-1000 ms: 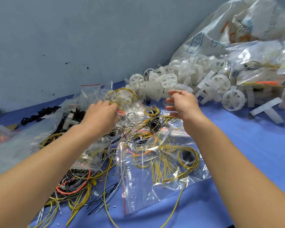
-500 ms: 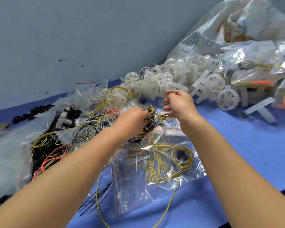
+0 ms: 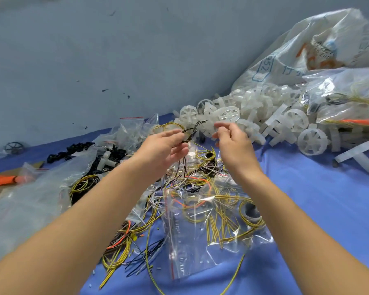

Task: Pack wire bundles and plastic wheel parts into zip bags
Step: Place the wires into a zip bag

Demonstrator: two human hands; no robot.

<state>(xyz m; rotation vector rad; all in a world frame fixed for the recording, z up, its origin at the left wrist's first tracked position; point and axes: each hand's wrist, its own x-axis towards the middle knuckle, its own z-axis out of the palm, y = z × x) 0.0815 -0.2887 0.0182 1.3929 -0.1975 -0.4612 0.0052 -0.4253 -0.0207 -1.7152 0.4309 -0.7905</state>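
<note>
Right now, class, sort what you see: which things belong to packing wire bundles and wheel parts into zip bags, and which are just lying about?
Part of the job:
- left hand pinching the dark wire bundle
- right hand
- zip bag holding yellow wires
- white plastic wheels

Lying about:
- orange bundle
- black plastic parts
- printed sack

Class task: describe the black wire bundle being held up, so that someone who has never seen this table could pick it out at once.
Start at the heap of white wheels against the wall. Just in front of it, the left hand pinches a thin black wire bundle raised above the table, near the right hand. Unlike the yellow wires lying below, it is dark, twisted and lifted.
</note>
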